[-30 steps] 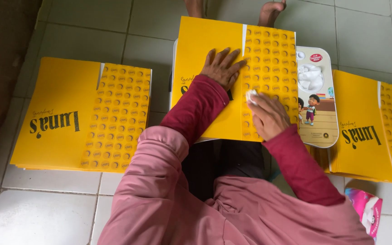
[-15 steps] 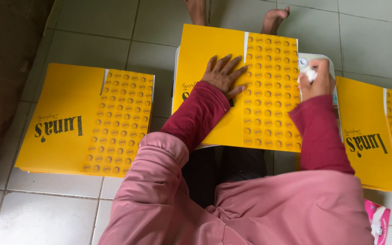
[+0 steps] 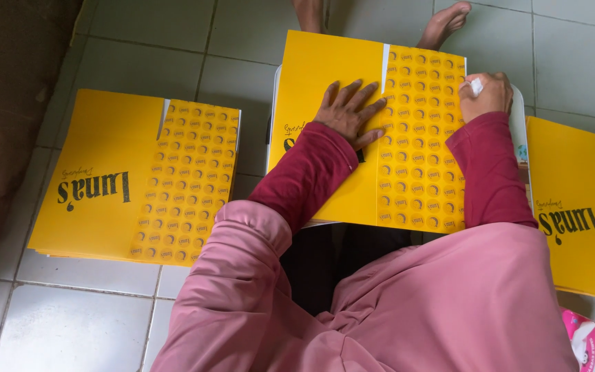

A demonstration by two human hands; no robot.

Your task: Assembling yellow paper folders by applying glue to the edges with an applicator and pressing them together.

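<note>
Left hand (image 3: 350, 110): lies flat, fingers spread wide, palm down on the middle sheet (image 3: 325, 76); it holds nothing, only presses.
Right hand (image 3: 485, 94): grip closed narrow around a small white wad (image 3: 476, 86), which peeps out between thumb and fingers; the fist rests at the sheet's upper right edge.
Middle sheet: yellow, plain on the half under and left of the left hand, printed with rows of round dots from that hand across to the right one; it lies over something white whose edge shows at both sides.
Left sheet (image 3: 105, 179): same yellow kind, on the floor (image 3: 153, 41), well apart to the left of the left hand.
Right sheet (image 3: 573, 207): same kind, just right of the right forearm, cut off by the frame.
Sleeves (image 3: 304, 172): dark red cuffs under a pink garment.
Feet (image 3: 445, 24): bare, beyond the sheet, past both hands.
Pink packet (image 3: 580, 341): on the floor, near the right elbow.
</note>
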